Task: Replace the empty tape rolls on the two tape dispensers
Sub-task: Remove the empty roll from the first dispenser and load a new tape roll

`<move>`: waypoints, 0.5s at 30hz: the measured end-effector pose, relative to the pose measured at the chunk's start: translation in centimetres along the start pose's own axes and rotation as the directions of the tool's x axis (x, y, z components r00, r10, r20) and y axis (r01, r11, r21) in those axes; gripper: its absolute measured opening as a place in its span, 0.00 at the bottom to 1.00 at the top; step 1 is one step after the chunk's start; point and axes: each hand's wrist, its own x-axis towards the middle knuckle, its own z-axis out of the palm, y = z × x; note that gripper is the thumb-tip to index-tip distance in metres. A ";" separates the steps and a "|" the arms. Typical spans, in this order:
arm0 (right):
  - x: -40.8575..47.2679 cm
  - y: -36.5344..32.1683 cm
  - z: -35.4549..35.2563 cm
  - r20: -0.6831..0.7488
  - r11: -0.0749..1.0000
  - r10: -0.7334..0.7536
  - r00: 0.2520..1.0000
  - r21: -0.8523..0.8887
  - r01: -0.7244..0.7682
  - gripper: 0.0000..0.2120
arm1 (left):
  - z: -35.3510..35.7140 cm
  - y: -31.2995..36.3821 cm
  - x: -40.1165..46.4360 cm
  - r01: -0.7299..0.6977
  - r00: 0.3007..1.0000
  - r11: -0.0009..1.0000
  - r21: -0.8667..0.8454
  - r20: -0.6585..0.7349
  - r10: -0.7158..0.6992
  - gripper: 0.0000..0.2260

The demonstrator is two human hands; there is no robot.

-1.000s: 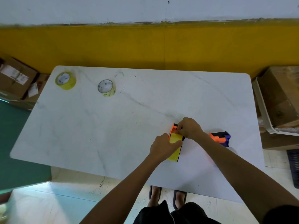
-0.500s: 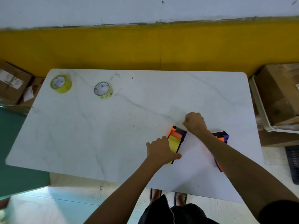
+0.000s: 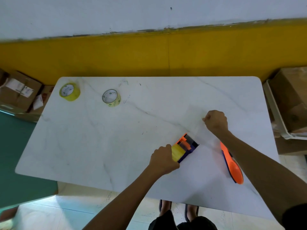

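Observation:
An orange and purple tape dispenser with a yellow roll in it lies near the front of the white marble table. My left hand grips its rear part. My right hand is closed, pinching the end of a clear tape strip stretched up and right from the dispenser's head. A second orange dispenser lies on its side under my right forearm. Two tape rolls rest at the far left: a fuller yellow roll and a thin, nearly empty roll.
Cardboard boxes sit on the floor left of the table. A box in a white tray stands to the right. A yellow and white wall runs behind. A green surface lies at the left.
My right hand has moved up and right away from the dispenser's head, drawing tape out. My left hand has stayed on the dispenser. The second dispenser now shows its long orange side.

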 end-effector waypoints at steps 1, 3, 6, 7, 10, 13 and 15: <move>-0.1 0.6 -0.2 0.010 1.000 0.021 1.000 0.002 -0.021 0.10 | -0.1 -0.2 0.2 -0.017 1.000 1.000 -0.019 -0.024 0.016 0.18; -0.4 1.7 -0.7 0.030 0.998 0.058 0.998 0.018 -0.058 0.10 | -0.4 -0.8 0.6 -0.052 0.996 0.998 -0.042 -0.070 0.049 0.17; -1.1 2.7 -1.0 0.088 0.992 0.111 0.990 0.044 -0.115 0.09 | -1.0 -1.7 1.2 -0.109 0.988 0.993 -0.052 -0.111 0.103 0.17; -1.3 2.8 -1.1 0.108 0.990 0.126 0.986 0.057 -0.132 0.09 | -1.3 -2.0 1.3 -0.125 0.986 0.990 -0.067 -0.117 0.117 0.16; -1.7 2.7 -1.0 0.211 0.978 0.162 0.964 0.094 -0.185 0.10 | -2.3 -2.7 1.2 -0.190 0.976 0.972 -0.138 -0.133 0.172 0.15; -2.6 1.6 -0.8 0.373 0.923 0.133 0.918 0.292 -0.252 0.04 | -3.6 -2.6 0.9 -0.262 0.959 0.939 -0.222 -0.168 0.228 0.15; -3.2 0.7 -0.7 0.493 0.828 0.052 0.869 0.465 -0.314 0.04 | -4.5 -2.1 0.8 -0.282 0.953 0.910 -0.304 -0.197 0.230 0.15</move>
